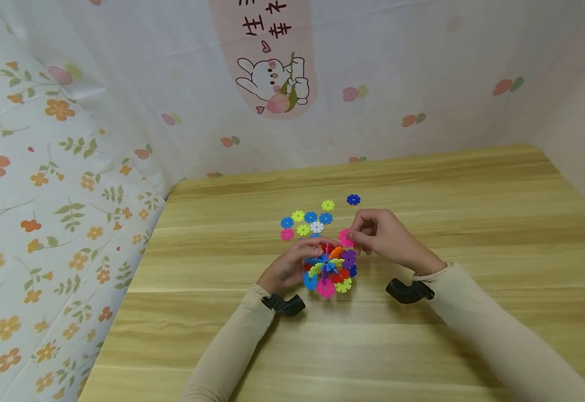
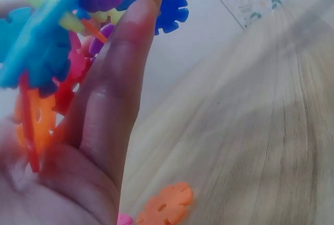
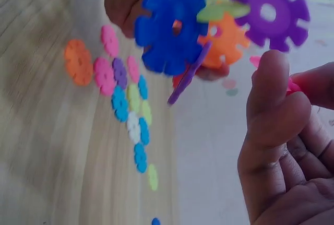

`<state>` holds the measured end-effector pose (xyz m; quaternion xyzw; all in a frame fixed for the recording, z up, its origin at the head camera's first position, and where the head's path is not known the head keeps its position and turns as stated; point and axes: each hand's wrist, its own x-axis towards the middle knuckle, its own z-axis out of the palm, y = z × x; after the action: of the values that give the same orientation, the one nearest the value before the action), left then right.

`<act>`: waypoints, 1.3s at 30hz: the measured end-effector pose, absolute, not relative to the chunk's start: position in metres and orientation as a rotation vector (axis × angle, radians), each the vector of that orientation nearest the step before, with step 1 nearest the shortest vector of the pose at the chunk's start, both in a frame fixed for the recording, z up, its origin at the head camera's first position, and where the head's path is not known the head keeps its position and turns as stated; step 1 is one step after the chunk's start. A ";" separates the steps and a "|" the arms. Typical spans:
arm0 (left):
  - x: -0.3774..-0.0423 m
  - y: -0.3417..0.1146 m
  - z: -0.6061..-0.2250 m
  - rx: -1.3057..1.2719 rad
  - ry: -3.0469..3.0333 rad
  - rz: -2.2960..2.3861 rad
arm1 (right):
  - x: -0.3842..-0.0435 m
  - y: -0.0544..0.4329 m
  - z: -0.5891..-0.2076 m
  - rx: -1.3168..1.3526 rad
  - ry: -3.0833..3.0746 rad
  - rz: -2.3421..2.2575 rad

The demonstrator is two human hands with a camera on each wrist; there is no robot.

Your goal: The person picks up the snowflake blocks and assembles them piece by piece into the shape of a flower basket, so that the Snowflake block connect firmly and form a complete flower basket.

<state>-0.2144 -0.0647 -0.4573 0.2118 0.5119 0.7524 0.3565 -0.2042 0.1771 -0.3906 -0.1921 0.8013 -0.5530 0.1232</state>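
The left hand [image 1: 287, 268] curls round the ball of interlocked snowflake discs [image 1: 326, 263] over the tabletop [image 1: 358, 352]; just beside it, the right hand [image 1: 388, 235] pinches a pink snowflake disc [image 1: 345, 238]. A crooked push could pop neighbouring discs loose; squeezing the ball too hard might skew its joints.

One left hand [image 1: 286, 265] and one right hand [image 1: 385, 234], each with one black wrist piece [image 1: 283, 305]; one held pink disc [image 1: 345, 238]; one cluster [image 1: 326, 262], its discs too overlapped to count; on one table [image 1: 363, 346], fourteen loose discs [image 3: 119, 104]: four light blue, three yellow-green [image 3: 146, 113], three pink [image 3: 104, 76], one orange [image 3: 78, 62], one purple [image 3: 120, 73], one white [image 3: 134, 127], one dark blue [image 1: 353, 199].
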 end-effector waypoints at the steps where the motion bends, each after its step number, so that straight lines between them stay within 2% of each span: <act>1: -0.214 -0.065 -0.457 0.549 1.304 1.949 | -0.203 0.176 -0.389 -0.566 2.342 -1.611; 19: -0.210 -0.065 -0.451 0.517 1.432 1.896 | -0.190 0.164 -0.389 -0.537 2.529 -1.680; 25: -0.210 -0.063 -0.447 0.507 1.425 1.897 | -0.185 0.163 -0.397 -0.620 2.656 -1.710; 30: -0.209 -0.061 -0.445 0.563 1.511 1.862 | -0.187 0.165 -0.396 -0.710 2.657 -1.657; 39: -0.208 -0.058 -0.445 0.651 1.688 1.852 | -0.193 0.167 -0.385 -0.700 2.495 -1.606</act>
<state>-0.2084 -0.0579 -0.4450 0.2417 0.6274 0.6882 0.2727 -0.1928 0.1671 -0.3855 -0.2295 0.8175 -0.5262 0.0462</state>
